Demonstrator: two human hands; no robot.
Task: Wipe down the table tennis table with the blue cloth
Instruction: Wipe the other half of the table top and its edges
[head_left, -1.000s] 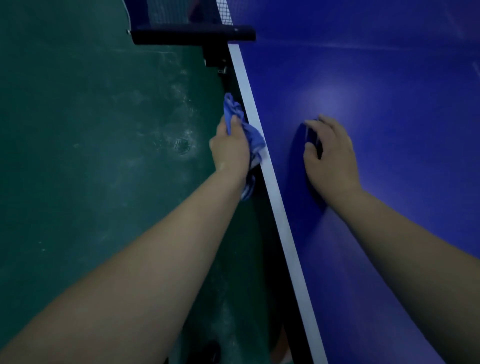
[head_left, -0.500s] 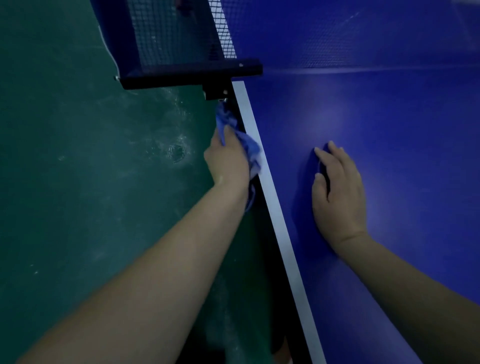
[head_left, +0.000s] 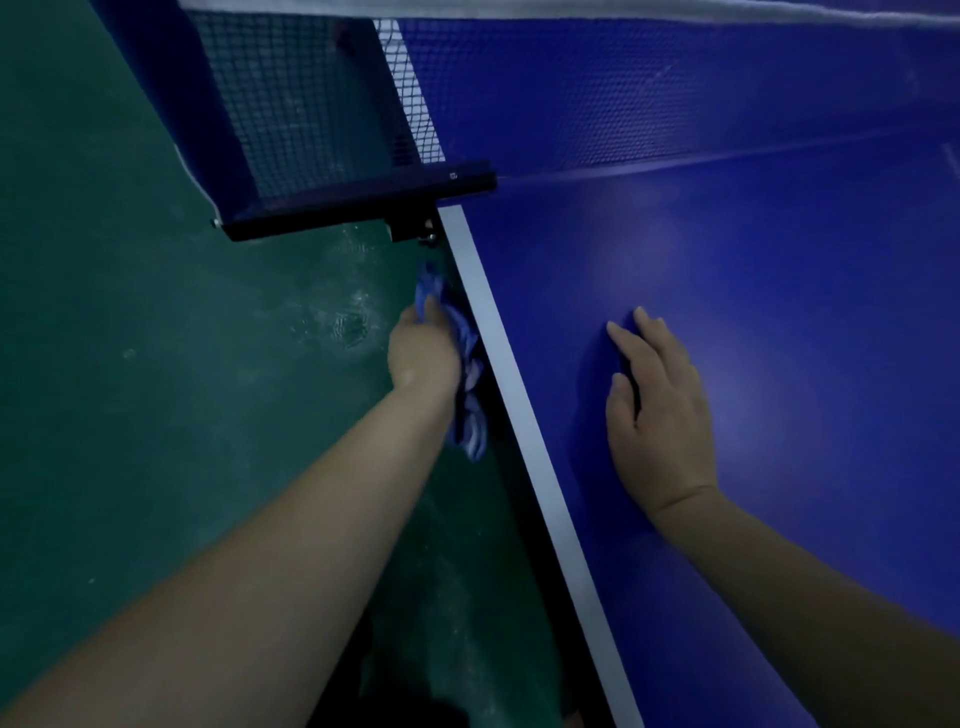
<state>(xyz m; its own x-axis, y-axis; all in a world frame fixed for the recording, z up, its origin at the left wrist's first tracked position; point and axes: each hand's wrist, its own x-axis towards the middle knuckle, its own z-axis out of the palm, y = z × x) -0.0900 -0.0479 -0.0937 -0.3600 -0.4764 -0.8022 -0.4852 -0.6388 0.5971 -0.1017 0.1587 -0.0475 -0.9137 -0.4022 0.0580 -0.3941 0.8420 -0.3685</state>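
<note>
Right hand (head_left: 660, 410) lies flat, fingers straight, on the blue surface (head_left: 779, 312). Left hand (head_left: 423, 353), grip curled around a blue cloth (head_left: 467, 364), holds it against the surface's side edge, just below the net (head_left: 623, 93) clamp (head_left: 358, 205)

The blue cloth (head_left: 464, 358) is all bunched up with pale streaks, pressed against the side edge of the blue table tennis table (head_left: 753, 312), hanging down around 6 o'clock from the net clamp.
</note>
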